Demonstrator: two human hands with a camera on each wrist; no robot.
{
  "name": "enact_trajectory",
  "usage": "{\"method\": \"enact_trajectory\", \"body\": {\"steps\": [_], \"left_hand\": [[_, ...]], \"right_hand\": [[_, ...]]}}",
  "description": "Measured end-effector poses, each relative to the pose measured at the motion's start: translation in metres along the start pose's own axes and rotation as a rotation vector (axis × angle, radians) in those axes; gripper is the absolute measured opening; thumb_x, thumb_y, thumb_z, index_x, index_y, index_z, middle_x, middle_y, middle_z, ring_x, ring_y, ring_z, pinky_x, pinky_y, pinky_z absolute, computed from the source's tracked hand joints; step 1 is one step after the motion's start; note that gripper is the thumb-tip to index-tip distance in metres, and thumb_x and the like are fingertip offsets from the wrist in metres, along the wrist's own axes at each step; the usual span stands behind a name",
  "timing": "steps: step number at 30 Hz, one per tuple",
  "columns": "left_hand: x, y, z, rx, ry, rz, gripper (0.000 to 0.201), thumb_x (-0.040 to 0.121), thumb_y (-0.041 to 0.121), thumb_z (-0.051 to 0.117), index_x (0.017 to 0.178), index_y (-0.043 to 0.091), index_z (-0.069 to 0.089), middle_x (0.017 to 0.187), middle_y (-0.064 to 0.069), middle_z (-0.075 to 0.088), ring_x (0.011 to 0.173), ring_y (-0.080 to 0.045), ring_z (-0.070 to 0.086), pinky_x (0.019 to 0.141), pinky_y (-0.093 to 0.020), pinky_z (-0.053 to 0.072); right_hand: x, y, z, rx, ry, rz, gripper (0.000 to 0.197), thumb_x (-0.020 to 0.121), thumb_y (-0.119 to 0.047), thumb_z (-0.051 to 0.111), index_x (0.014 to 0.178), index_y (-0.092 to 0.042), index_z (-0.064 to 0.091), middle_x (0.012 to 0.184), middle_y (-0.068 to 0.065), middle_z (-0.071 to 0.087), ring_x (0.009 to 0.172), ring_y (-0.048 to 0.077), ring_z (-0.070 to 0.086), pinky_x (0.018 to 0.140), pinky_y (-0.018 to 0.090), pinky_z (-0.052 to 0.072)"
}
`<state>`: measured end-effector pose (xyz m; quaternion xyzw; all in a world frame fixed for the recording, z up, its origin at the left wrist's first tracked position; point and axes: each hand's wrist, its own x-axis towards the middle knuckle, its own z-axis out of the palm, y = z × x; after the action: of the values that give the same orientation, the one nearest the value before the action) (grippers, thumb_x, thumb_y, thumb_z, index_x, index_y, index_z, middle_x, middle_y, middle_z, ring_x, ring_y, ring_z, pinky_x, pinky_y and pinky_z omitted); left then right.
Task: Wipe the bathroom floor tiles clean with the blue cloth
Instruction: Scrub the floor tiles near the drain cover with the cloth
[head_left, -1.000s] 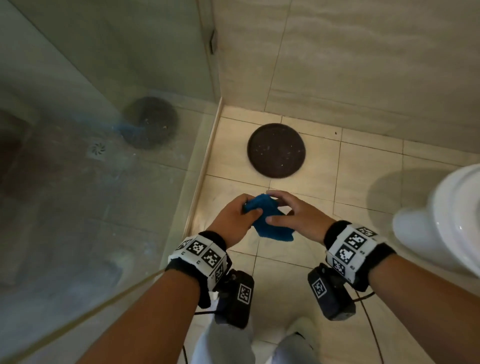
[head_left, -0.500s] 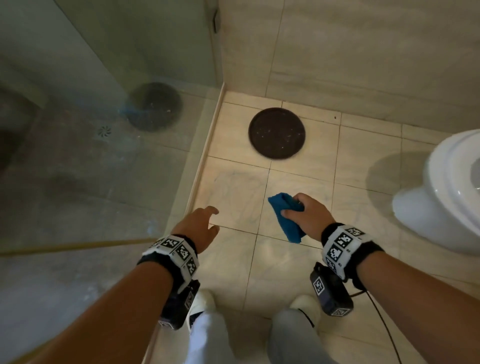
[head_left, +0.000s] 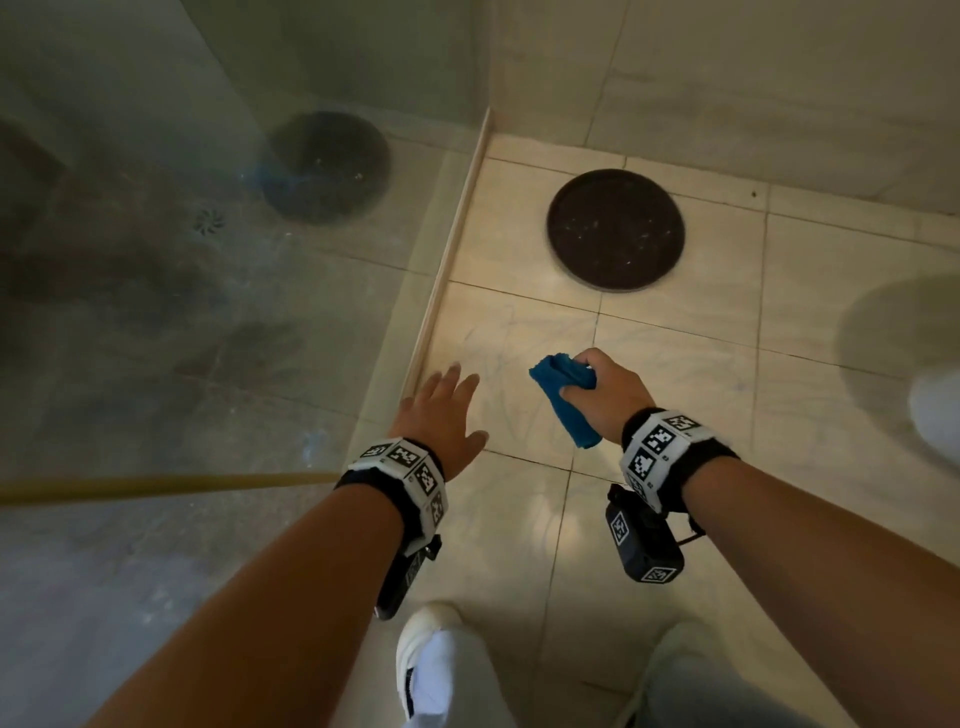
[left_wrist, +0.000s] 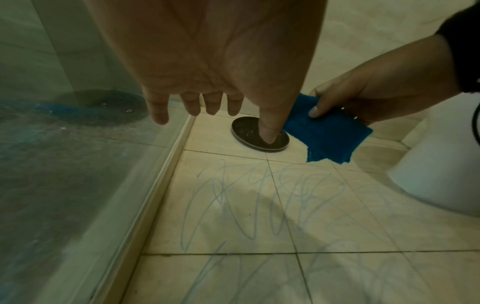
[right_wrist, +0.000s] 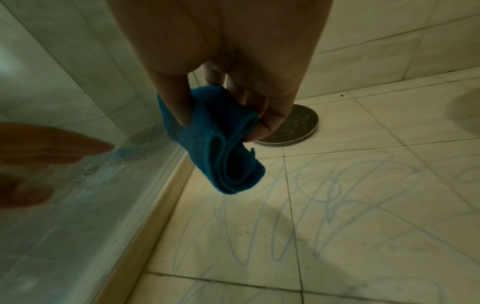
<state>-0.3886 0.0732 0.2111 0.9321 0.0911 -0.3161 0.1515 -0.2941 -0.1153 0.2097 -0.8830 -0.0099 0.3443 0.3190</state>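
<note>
My right hand (head_left: 597, 395) grips a folded blue cloth (head_left: 563, 402) above the beige floor tiles (head_left: 675, 374); in the right wrist view the cloth (right_wrist: 221, 148) hangs pinched between thumb and fingers, clear of the floor. Pale blue scribble marks (left_wrist: 259, 197) cover the tiles below both hands, also seen as scribbles (right_wrist: 298, 205) under the cloth. My left hand (head_left: 447, 405) hovers open with straight, spread fingers (left_wrist: 182, 102) near the glass, holding nothing.
A glass shower screen (head_left: 208, 312) with a raised threshold strip (head_left: 441, 291) runs along the left. A dark round drain cover (head_left: 615, 228) lies ahead by the wall. A white toilet (head_left: 935, 415) stands at the right. My white shoes (head_left: 431, 654) are below.
The left hand let go of the cloth, moved left toward the glass and opened its fingers. The right hand keeps the cloth and has lowered a little toward the tiles.
</note>
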Motion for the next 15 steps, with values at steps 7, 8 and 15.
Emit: {"method": "enact_trajectory", "body": {"steps": [7, 8, 15], "left_hand": [[0.109, -0.033, 0.057, 0.058, 0.024, -0.002, 0.078, 0.098, 0.047, 0.043, 0.154, 0.019, -0.004, 0.162, -0.002, -0.011, 0.149, -0.019, -0.006, 0.121, -0.041, 0.01], [0.119, -0.036, 0.061, 0.056, 0.02, -0.003, 0.079, 0.098, 0.047, 0.043, 0.154, 0.018, -0.004, 0.162, -0.003, -0.011, 0.149, -0.019, -0.006, 0.121, -0.041, 0.01], [0.199, -0.051, 0.102, 0.055, 0.026, 0.033, 0.082, 0.097, 0.048, 0.046, 0.154, 0.018, -0.004, 0.162, -0.004, -0.011, 0.149, -0.02, -0.006, 0.12, -0.041, 0.01]], "right_hand": [[0.104, 0.036, 0.057, -0.185, 0.013, -0.132, 0.033, 0.087, -0.021, 0.057, 0.119, -0.02, 0.05, 0.101, 0.007, 0.059, 0.09, 0.026, 0.059, 0.077, 0.034, 0.051], [0.116, 0.039, 0.06, -0.21, 0.0, -0.15, 0.029, 0.087, -0.02, 0.057, 0.115, -0.019, 0.052, 0.101, 0.008, 0.06, 0.088, 0.025, 0.058, 0.074, 0.032, 0.049], [0.198, 0.06, 0.092, -0.392, 0.057, -0.384, 0.028, 0.087, -0.021, 0.056, 0.115, -0.024, 0.054, 0.104, 0.001, 0.051, 0.094, 0.023, 0.054, 0.081, 0.034, 0.046]]}}
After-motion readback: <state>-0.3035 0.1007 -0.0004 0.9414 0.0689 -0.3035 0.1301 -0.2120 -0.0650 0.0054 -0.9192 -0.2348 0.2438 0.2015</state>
